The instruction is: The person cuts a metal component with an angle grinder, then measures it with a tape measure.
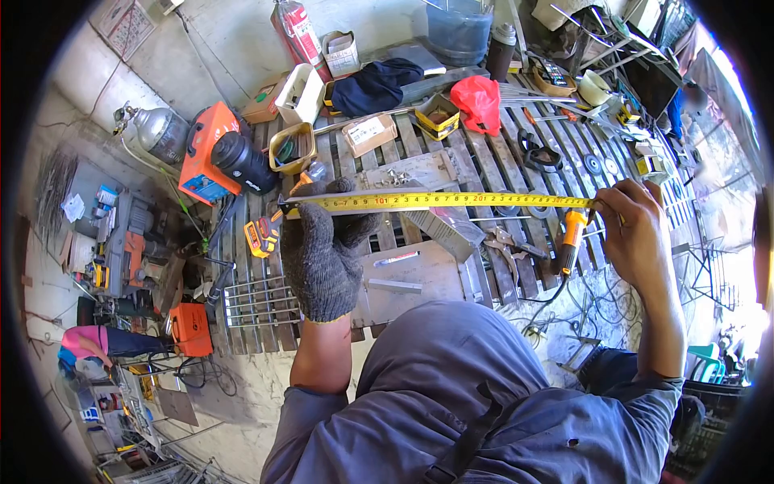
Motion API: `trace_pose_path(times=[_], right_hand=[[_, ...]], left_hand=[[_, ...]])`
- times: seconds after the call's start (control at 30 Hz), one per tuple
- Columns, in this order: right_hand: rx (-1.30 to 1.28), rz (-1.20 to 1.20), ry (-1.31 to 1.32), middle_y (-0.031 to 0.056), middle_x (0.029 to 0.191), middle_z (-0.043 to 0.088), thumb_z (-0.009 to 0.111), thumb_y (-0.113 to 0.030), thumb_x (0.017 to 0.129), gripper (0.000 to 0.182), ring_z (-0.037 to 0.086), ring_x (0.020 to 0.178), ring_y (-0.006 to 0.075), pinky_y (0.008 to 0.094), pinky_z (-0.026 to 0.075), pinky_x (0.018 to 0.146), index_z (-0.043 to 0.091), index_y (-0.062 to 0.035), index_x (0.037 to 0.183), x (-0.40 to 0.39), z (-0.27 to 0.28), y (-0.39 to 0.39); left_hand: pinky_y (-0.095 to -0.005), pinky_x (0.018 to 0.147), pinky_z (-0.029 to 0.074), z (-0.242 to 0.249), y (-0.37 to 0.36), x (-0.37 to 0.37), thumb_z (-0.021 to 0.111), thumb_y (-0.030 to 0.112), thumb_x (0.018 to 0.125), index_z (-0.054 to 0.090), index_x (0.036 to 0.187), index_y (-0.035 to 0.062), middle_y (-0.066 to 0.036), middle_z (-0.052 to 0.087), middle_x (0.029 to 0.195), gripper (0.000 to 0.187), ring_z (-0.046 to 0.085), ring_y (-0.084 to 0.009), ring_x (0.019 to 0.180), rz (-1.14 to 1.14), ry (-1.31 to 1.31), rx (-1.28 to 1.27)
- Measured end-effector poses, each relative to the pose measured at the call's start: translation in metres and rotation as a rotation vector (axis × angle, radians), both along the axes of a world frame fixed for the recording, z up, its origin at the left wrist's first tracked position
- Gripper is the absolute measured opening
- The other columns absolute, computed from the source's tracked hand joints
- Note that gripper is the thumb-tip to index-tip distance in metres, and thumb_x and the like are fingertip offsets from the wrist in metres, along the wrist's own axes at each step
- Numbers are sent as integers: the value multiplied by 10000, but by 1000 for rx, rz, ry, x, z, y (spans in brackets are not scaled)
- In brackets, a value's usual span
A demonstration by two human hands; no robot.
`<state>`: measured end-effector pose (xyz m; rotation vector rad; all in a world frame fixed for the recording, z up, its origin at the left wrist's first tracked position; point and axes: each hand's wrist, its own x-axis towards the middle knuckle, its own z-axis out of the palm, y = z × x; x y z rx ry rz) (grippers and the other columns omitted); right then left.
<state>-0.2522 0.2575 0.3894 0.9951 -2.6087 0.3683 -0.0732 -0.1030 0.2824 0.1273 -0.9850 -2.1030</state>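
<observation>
A yellow tape measure blade is stretched level above the slatted bench. My left hand, in a dark knitted glove, is closed on the blade near its left end. My bare right hand pinches the blade's right end. An orange and black tape measure case sits just left of my left hand. Below the blade are a grey metal box section, clamping pliers and a white marker on a metal plate. An orange-handled power tool stands beside my right hand.
An orange machine, a black cylinder and a gas cylinder are at the left. Along the back are a red bag, small boxes and a fire extinguisher. A wire grid lies front left. Another person bends at far left.
</observation>
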Motion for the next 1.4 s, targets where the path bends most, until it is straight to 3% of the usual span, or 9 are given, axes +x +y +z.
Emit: trace_pose_path(times=[0.4,0.53,0.6,0.73,0.83,0.93,0.97,1.03,1.4], right_hand=[[-32,58,-50,147,919,737,758,-116,993,103,689,873,337,473,519,911,775,-22,1030,-7,-5,5],[-279,-88,-606,166,809,729,723,-227,1068,286,680,718,215,411,525,671,675,-10,1248,-24,-51,19],[-263,-199,-747,156,841,754,751,-277,1063,355,701,747,207,402,547,701,675,1,1271,-18,-81,10],[-194,-137,-940,203,971,814,745,-504,1055,596,794,878,288,429,594,805,668,5,1355,-15,-218,-1],[-64,-172,-1029,259,1005,807,685,-594,1055,680,807,1001,348,442,596,912,663,-3,1390,25,-247,-49],[-2,-126,-956,335,1091,788,658,-645,1040,749,784,1072,474,503,585,991,645,4,1414,51,-294,-89],[16,-101,-959,357,1118,777,652,-645,1040,763,765,1092,513,533,573,1014,625,12,1428,59,-302,-102],[34,-42,-916,405,1150,752,631,-613,1049,788,733,1130,568,600,549,1048,536,32,1491,71,-308,-123],[156,-105,-775,399,1080,764,578,-604,1087,790,753,1056,569,689,486,1047,437,29,1540,85,-316,-136]], left_hand=[[-520,879,729,-7,-3,1,705,301,1116,625,1439,-7,-199,750,1287,453,785,-338,1111,-5,-13,-67],[-399,880,682,-10,-10,13,691,285,1135,644,1441,-28,-157,777,1212,440,786,-251,1054,4,-151,-383],[-331,875,627,0,-3,21,667,278,1150,689,1402,-40,-130,805,1122,406,766,-180,994,24,-298,-508],[-318,849,598,-1,7,31,656,278,1151,727,1356,-24,-117,816,1086,373,747,-163,937,-14,-339,-566],[-322,829,561,-4,1,49,614,250,1168,755,1281,-27,-96,800,1037,330,715,-152,915,21,-548,-730],[-320,863,549,5,16,53,608,250,1172,763,1249,-32,-84,790,1016,331,704,-150,928,-143,-347,-466],[-351,911,607,-12,7,57,610,243,1175,692,1357,-58,-128,805,1144,361,766,-198,993,-221,-332,-451],[-332,901,569,-6,18,63,610,261,1175,733,1298,-43,-99,798,1070,350,724,-159,963,-231,-372,-349],[-347,813,559,-18,19,106,618,255,1171,737,1234,-3,-74,779,957,291,699,-149,894,-246,-563,-234]])
